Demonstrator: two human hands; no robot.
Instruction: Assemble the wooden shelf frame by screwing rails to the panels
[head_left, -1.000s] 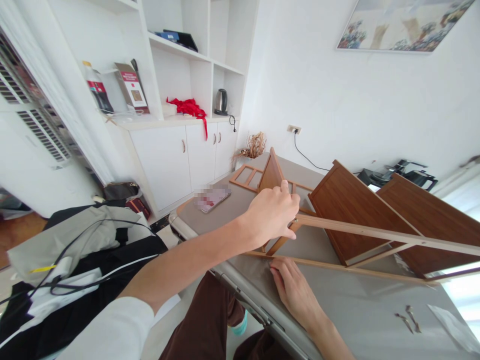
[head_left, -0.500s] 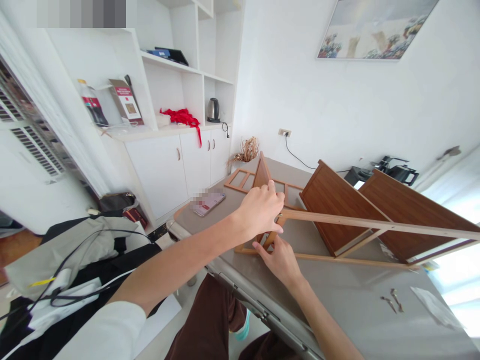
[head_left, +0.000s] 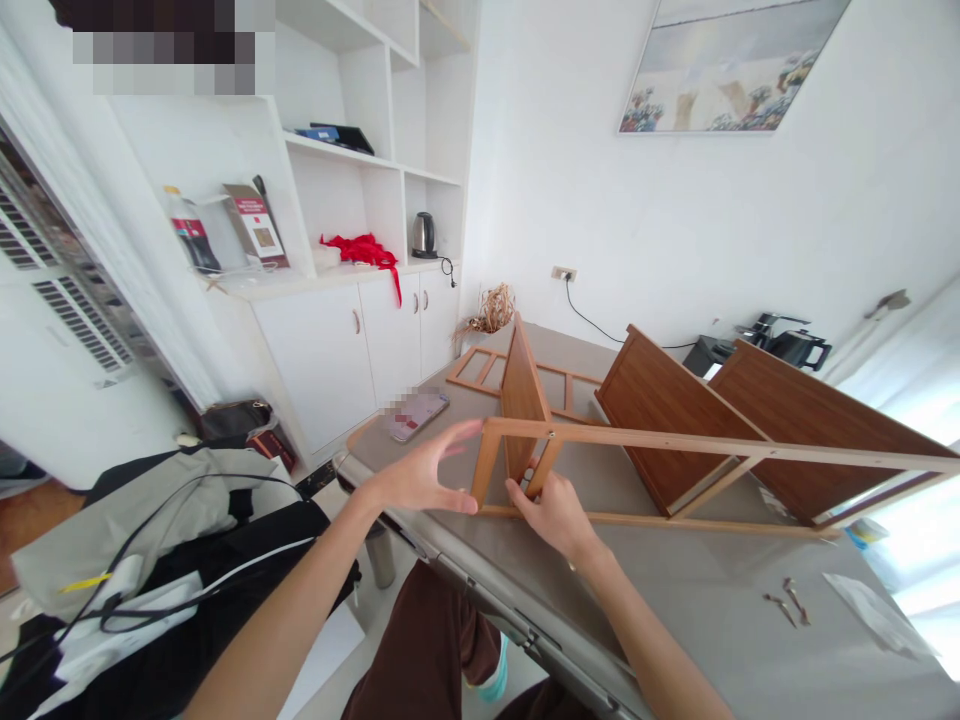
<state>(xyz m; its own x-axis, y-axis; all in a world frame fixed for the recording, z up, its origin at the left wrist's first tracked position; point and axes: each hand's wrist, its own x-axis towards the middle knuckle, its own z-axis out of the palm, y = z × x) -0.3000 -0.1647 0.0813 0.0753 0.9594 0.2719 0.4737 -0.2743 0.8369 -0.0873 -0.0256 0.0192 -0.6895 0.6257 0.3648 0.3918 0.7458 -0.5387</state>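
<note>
A wooden shelf frame point(head_left: 645, 437) lies on its side on the table, with brown shelf boards standing in it. My left hand point(head_left: 420, 475) is open at the frame's left end, fingers and thumb spread beside the end bar; its thumb tip is at the bar's lower part. My right hand point(head_left: 556, 515) is closed around the lower part of a short crossbar point(head_left: 545, 465), its thumb near the bottom of the leftmost shelf board point(head_left: 521, 385). That board stands upright between the end bar and the crossbar. A small screw head shows at the crossbar's top.
Two more shelf boards, a middle one point(head_left: 667, 420) and a right one point(head_left: 817, 420), lean in the frame. Loose metal fasteners point(head_left: 787, 603) and a plastic bag point(head_left: 874, 610) lie on the grey table point(head_left: 675, 610). A phone point(head_left: 418, 415) lies at the left. Behind stand black appliances point(head_left: 799, 345).
My left hand has moved left and down from the crossbar's top to the frame's end, and its fingers have spread. My right hand stays at the crossbar. The leftmost board now shows more fully.
</note>
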